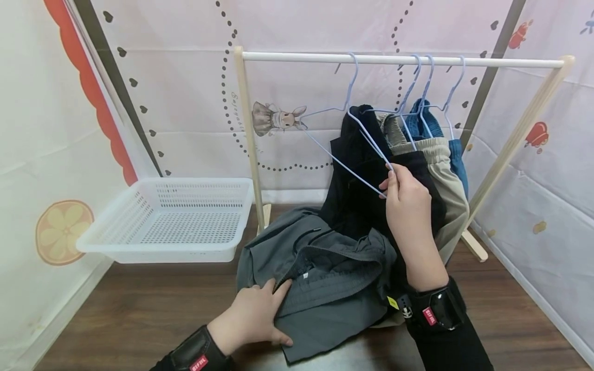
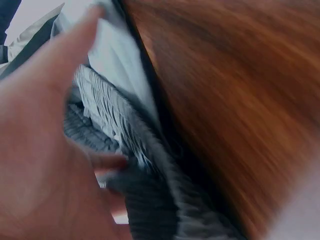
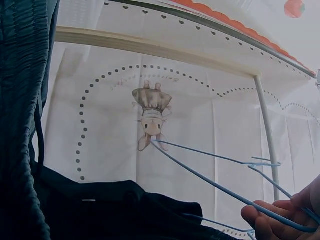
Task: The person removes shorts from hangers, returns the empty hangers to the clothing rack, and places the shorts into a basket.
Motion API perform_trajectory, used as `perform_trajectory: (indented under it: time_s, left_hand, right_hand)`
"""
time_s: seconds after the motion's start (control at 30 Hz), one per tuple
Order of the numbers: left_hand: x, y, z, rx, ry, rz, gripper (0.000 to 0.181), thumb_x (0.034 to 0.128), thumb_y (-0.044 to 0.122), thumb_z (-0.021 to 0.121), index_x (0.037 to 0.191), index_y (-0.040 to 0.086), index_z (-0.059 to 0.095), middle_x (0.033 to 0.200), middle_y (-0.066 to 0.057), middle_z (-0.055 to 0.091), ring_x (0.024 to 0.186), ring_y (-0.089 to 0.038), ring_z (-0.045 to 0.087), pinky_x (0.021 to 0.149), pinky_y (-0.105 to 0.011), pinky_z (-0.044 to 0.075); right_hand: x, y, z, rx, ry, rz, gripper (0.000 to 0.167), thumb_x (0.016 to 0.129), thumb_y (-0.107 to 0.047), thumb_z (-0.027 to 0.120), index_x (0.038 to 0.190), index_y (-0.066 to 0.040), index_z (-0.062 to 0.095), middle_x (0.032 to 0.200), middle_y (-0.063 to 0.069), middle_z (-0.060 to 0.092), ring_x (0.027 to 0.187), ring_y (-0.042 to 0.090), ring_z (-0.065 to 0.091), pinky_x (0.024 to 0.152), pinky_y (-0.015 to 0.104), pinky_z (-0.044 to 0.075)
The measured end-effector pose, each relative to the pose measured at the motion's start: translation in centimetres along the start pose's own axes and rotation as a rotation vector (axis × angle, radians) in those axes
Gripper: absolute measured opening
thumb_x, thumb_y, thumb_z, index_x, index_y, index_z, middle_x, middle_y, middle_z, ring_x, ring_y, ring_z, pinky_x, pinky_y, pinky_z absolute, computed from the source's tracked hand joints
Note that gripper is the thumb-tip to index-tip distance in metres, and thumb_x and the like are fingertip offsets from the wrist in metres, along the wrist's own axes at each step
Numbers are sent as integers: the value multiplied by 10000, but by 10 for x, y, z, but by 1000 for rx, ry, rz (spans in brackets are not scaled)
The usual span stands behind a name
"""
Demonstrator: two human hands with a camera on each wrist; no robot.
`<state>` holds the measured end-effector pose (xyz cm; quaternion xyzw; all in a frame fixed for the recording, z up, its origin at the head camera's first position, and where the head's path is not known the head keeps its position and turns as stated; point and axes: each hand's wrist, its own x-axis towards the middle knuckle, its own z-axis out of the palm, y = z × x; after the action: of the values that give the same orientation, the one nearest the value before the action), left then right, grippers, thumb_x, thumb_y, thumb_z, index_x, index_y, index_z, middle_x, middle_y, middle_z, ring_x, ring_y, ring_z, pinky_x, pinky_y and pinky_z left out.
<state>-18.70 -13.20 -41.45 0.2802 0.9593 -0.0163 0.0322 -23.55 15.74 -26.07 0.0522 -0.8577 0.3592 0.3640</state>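
Note:
My right hand (image 1: 408, 206) pinches the lower bar of a light blue clothes hanger (image 1: 325, 150), whose hook sits on the white rail. No garment hangs on this hanger. In the right wrist view, the right fingers (image 3: 280, 220) curl round the hanger wire (image 3: 215, 182). Grey pants (image 1: 325, 309) lie spread on the floor, their elastic waistband gathered and partly gaping. My left hand (image 1: 252, 314) rests on them at the left, fingers extended and thumb spread. In the left wrist view, fingertips reach the ribbed waistband (image 2: 115, 110); part of them is hidden by cloth.
A wooden rack with a white rail (image 1: 297, 57) holds black pants (image 1: 352, 170), beige pants (image 1: 447, 165) and a blue garment (image 1: 457, 154) on hangers at the right. A white perforated basket (image 1: 171, 255) stands left on the brown wood-look floor (image 1: 162, 304). Printed cloth walls surround the rack.

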Motion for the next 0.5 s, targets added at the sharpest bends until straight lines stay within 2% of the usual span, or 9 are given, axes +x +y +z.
perform_trajectory:
  time_s: [0.1,0.17,0.33,0.5]
  left_hand:
    - [4,3,0,44,34,-23,1210,515,796,755,1453,99,443,1134,-210,590,747,-324,618,562,-419,526]
    - [7,4,-1,57,49,-38,1196,525,759,783,1458,98,432,1044,-188,603,700,-304,605,534,-404,515]
    - [15,4,-1,77,82,-58,1171,608,684,798,1518,120,323,806,-105,575,531,-200,522,451,-336,459]
    - [24,-2,0,27,128,-59,1156,681,543,824,1539,50,225,719,-72,560,464,-145,459,413,-308,407]
  right_hand:
    - [-1,0,0,-14,2,-4,334,1064,-180,388,1226,26,596,892,145,683,734,273,665,683,425,515]
    - [-1,0,0,-32,4,-2,335,1064,-186,389,1229,16,599,896,137,687,726,268,651,676,418,501]
    - [-3,-1,0,-78,1,7,335,1063,-204,395,1230,-9,611,904,115,698,701,255,598,651,390,435]
    - [-3,0,0,-92,-1,2,328,1059,-208,408,1233,-22,615,915,107,701,679,253,571,638,383,415]
